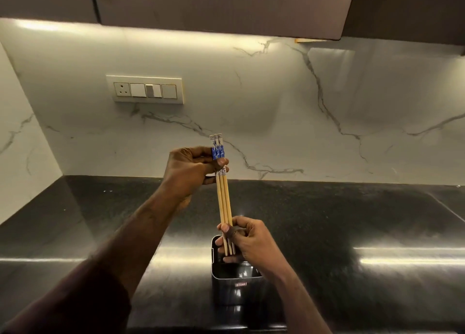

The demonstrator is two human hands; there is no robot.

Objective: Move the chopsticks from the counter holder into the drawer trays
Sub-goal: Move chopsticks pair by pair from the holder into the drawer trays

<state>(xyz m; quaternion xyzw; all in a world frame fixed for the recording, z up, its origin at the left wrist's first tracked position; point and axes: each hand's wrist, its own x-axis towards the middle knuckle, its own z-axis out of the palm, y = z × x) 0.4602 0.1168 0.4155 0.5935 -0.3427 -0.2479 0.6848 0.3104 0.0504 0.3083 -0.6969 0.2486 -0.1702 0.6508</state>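
Wooden chopsticks [224,197], mid-frame above the holder [236,283]: light, stiff, likely slippery; left hand [191,170] pinches the blue tops, right hand [247,240] the tips.

Three chopsticks [224,197], upright, gripped at top by left hand [192,169], at tips by right hand [247,240], above holder [235,287] on counter [352,220].
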